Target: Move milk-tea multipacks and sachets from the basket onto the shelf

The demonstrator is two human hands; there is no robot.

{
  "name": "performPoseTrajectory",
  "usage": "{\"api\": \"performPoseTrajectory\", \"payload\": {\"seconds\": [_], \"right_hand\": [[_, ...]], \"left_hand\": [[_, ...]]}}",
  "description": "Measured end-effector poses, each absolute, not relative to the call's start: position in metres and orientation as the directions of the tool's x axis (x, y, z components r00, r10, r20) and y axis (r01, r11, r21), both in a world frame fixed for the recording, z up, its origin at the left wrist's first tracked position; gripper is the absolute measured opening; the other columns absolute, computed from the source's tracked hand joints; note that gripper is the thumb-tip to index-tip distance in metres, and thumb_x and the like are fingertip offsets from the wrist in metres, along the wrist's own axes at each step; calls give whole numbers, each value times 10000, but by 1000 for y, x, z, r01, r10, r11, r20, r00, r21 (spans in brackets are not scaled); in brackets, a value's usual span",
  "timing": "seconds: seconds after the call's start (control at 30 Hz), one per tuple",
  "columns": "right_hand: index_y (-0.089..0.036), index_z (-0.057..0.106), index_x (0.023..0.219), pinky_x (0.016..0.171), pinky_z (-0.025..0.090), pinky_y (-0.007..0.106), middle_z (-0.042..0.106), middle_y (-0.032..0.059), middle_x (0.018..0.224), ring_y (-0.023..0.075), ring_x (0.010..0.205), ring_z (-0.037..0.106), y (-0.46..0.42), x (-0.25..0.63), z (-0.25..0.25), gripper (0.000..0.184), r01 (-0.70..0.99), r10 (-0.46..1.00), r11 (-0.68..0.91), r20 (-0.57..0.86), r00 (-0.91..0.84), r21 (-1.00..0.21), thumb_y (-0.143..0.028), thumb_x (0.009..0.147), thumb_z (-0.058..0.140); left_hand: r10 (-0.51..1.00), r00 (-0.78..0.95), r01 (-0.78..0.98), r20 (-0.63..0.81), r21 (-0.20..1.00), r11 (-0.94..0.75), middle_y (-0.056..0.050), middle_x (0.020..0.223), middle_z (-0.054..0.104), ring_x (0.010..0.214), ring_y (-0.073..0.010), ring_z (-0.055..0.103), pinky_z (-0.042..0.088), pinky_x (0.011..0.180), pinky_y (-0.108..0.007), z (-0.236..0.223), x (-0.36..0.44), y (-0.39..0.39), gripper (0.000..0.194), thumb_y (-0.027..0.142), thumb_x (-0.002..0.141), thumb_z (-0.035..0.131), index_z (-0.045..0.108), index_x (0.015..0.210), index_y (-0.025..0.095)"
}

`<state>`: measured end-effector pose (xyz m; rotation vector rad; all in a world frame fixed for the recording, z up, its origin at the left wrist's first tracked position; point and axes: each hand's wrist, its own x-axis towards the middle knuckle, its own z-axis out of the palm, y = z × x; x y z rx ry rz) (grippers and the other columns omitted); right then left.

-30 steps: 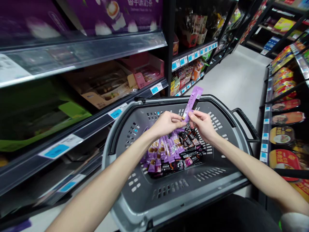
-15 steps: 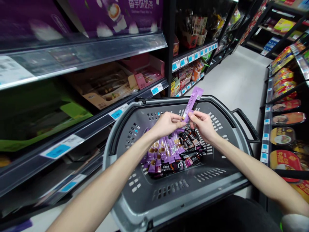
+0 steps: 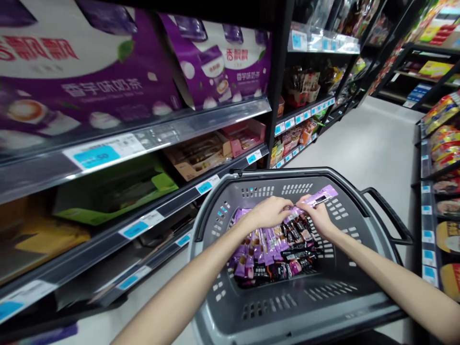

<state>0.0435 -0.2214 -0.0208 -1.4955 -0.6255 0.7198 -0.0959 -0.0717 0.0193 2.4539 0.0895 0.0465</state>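
A slim purple sachet (image 3: 326,193) is held over the far side of a grey shopping basket (image 3: 359,314). My right hand (image 3: 318,218) pinches it near its middle, its upper end sticking out to the right. The fingers of my left hand (image 3: 270,212) are closed at the sachet's lower left end, which they partly hide. Below both hands, several purple sachets (image 3: 268,247) lie in the basket. Beside them are several black sachets (image 3: 298,251), some with pink and orange print.
On the left, shelves carry large purple milk tea boxes (image 3: 223,72), a green carton (image 3: 108,201) and a pink carton (image 3: 247,136). The basket's black handle (image 3: 390,220) juts out to the right. Packaged foods (image 3: 445,143) line the right shelf, with a pale aisle floor (image 3: 370,139) between.
The view has shifted, so basket and shelves appear lower and further right. The sachet has tipped from nearly upright to a flatter slant to the right, still between both hands.
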Motion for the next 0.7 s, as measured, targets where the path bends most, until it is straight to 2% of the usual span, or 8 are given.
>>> {"api": "performPoseTrajectory", "payload": {"seconds": [0.07, 0.2, 0.3, 0.43, 0.5, 0.6, 0.7], "right_hand": [[-194, 652, 754, 539, 416, 269, 592, -34, 670, 136, 565, 507, -227, 49, -31, 262, -21, 712, -65, -61, 699, -998, -378, 699, 829], [-198, 660, 749, 570, 452, 289, 605, -14, 732, 156, 609, 526, -242, 61, -44, 204, 34, 677, -113, -51, 735, -993, -358, 717, 782], [-206, 665, 733, 580, 455, 294, 611, 0, 747, 174, 648, 539, -258, 75, -46, 180, 116, 663, -169, -26, 748, -979, -356, 717, 763], [-227, 689, 730, 611, 482, 326, 635, 20, 755, 209, 693, 575, -279, 98, -44, 128, 231, 658, -229, 24, 753, -946, -337, 705, 750], [-243, 697, 720, 586, 483, 343, 627, 13, 723, 211, 645, 573, -289, 109, -41, 113, 230, 646, -246, 17, 763, -942, -326, 683, 764], [-271, 711, 701, 493, 469, 376, 624, 18, 689, 210, 523, 544, -302, 118, -31, 115, 105, 651, -262, -95, 753, -959, -332, 658, 799], [-295, 751, 686, 490, 519, 395, 678, 71, 743, 226, 528, 587, -307, 121, -13, 122, -48, 633, -305, -241, 736, -951, -378, 673, 840]], "left_hand": [[38, 999, 38, -10, 544, -838, -111, 1134, 760, 1049, -239, 706, 508, 905, -329, 21, -91, -71, 320, 284, 993, 498, 714, 1201, 172], [-58, 996, -29, -63, 382, -924, -116, 1094, 764, 988, -265, 727, 533, 795, -339, 29, -71, -74, 308, 278, 983, 484, 719, 1157, 184], [-129, 988, -95, -85, 325, -941, -106, 1112, 761, 1009, -270, 723, 523, 781, -345, 34, -48, -78, 322, 252, 973, 468, 713, 1177, 200], [-197, 980, -179, -22, 334, -925, -106, 1101, 761, 1000, -265, 719, 495, 737, -347, 38, -12, -82, 330, 245, 979, 443, 729, 1140, 212], [-219, 975, -218, 38, 357, -908, -116, 1100, 757, 986, -270, 716, 477, 705, -355, 42, 5, -86, 329, 243, 981, 432, 733, 1109, 209], [-242, 963, -270, 120, 389, -881, -116, 1112, 749, 983, -269, 706, 455, 684, -364, 54, 26, -93, 328, 220, 979, 421, 724, 1103, 198], [-263, 945, -323, 194, 427, -845, -102, 1125, 744, 991, -248, 694, 447, 696, -366, 72, 35, -101, 335, 200, 1000, 399, 714, 1114, 185]]}}
